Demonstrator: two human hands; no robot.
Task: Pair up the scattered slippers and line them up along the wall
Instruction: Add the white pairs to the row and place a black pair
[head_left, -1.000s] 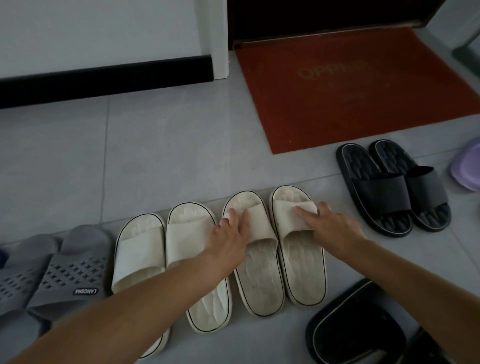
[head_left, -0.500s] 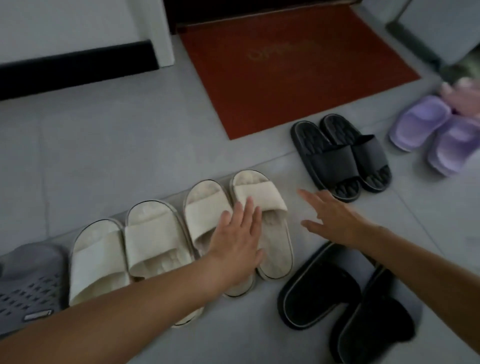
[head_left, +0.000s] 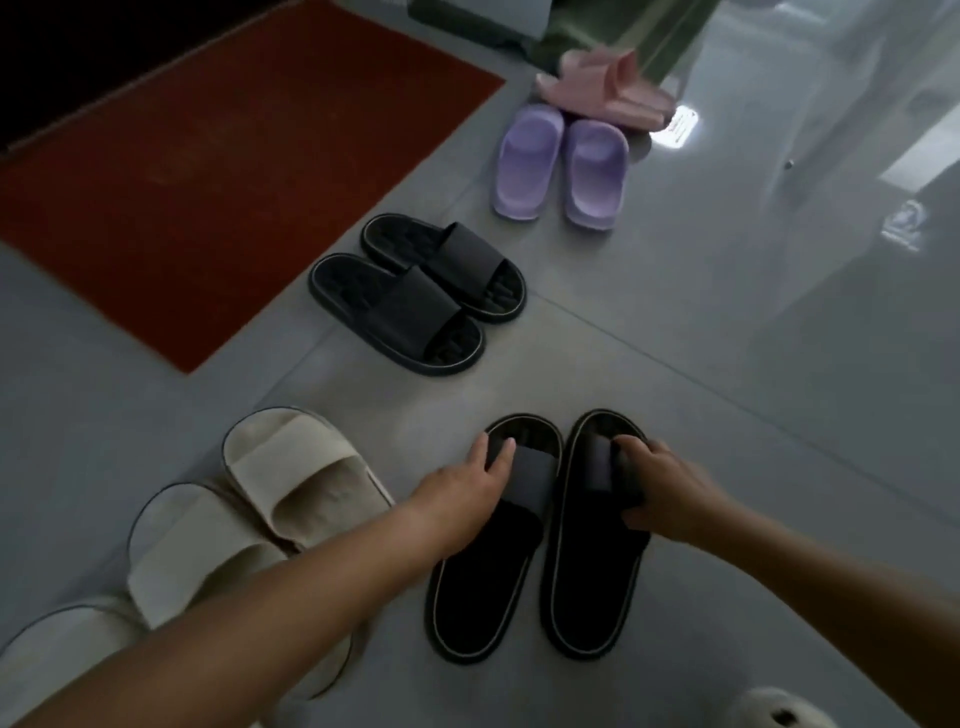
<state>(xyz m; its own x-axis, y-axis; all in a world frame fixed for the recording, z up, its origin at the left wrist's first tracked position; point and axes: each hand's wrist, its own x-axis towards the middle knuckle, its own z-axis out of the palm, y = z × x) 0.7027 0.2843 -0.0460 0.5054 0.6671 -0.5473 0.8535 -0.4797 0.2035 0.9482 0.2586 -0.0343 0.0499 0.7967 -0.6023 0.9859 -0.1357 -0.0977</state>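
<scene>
Head view, and the left black slipper (head_left: 483, 587) and right black slipper (head_left: 592, 571) lie side by side at the floor's near middle. Their long axes run away from the person, toes at the far end and tipped slightly right. The left hand (head_left: 467, 488) curls over one strap and the right hand (head_left: 662, 491) wraps round the other, each directly behind its slipper. Beige slippers (head_left: 306, 478) sit just left, and I'd judge the black pair slides in beside them.

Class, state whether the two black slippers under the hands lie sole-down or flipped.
Sole-down: the left black slipper and right black slipper show footbeds and straps facing up beneath the left hand and right hand.
</scene>
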